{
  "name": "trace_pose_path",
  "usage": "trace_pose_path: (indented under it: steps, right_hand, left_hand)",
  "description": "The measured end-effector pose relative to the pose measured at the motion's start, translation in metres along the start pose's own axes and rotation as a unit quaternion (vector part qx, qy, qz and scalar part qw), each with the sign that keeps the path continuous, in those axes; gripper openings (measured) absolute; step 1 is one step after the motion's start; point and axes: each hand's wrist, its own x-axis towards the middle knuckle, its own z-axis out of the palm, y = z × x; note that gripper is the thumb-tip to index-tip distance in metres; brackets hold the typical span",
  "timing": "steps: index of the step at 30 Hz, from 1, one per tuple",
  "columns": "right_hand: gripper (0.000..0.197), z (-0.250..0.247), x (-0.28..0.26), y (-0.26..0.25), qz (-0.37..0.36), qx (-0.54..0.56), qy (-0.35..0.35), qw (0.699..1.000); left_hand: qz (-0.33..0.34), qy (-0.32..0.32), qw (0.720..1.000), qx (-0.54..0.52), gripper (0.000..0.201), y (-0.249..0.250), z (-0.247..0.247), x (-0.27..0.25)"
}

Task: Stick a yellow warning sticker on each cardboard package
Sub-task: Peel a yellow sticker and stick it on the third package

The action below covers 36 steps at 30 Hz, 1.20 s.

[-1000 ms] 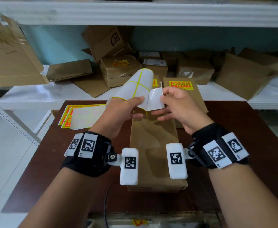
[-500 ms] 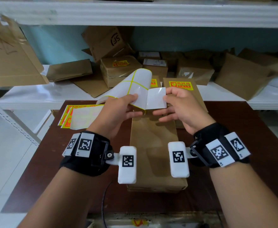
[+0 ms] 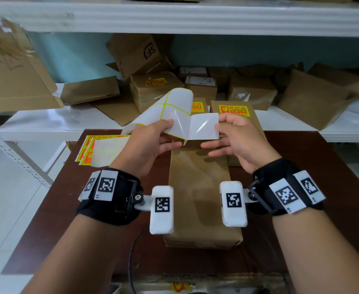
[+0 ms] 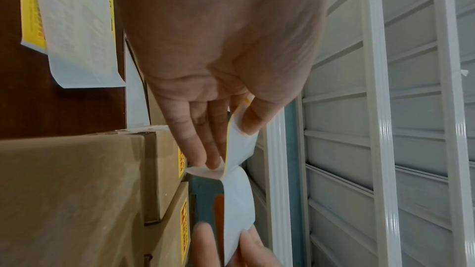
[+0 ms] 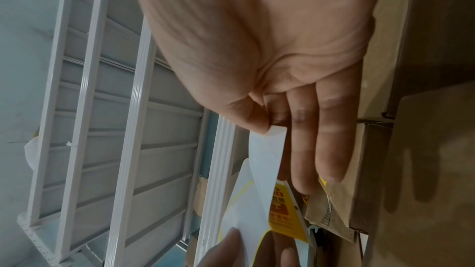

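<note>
Peeling has advanced: the white-backed sticker now stands further off the curled glossy backing sheet. Yellow sticker sheets lie left on the dark brown table. Left hand pinches the backing; right hand pinches the sticker above the long brown cardboard package. White metal shelves behind hold cardboard boxes.

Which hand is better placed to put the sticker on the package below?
The right hand, probably. It already pinches the peeled sticker directly above the bare package. The left hand holds the backing sheet, so it is occupied.
</note>
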Motion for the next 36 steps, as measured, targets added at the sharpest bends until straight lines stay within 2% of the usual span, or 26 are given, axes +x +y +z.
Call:
trace_pose_path:
  steps: [8,14,24,26,29,32,36]
  right_hand:
    - [0.023,-0.007,0.001,0.001,0.004,0.016,0.007,1.0]
    - [0.024,-0.01,0.002,0.003,0.004,0.031,0.008,0.999]
    - [0.023,-0.014,0.002,0.003,0.003,0.046,0.017,0.999]
    - [0.024,-0.014,0.003,0.003,0.004,0.044,0.017,0.999]
    - [0.022,-0.014,0.003,0.003,0.006,0.043,0.018,0.999]
    - [0.02,-0.015,0.003,0.003,0.008,0.042,0.018,0.999]
    - [0.019,-0.016,0.003,0.003,0.008,0.044,0.016,0.999]
  left_hand:
    - [0.004,0.002,1.0,-0.009,0.033,0.002,-0.008,0.003]
    - [0.009,-0.006,1.0,-0.008,0.015,0.004,-0.015,0.006]
    - [0.001,-0.003,1.0,-0.028,0.02,0.003,-0.036,0.019]
    - [-0.002,0.01,0.999,-0.031,0.014,0.001,-0.041,0.023]
    - [-0.017,0.04,0.998,-0.036,0.006,-0.003,-0.051,0.029]
    - [-0.037,0.055,0.997,-0.038,0.012,-0.008,-0.059,0.036]
    - [-0.083,0.069,0.994,-0.021,0.008,-0.019,-0.065,0.042]
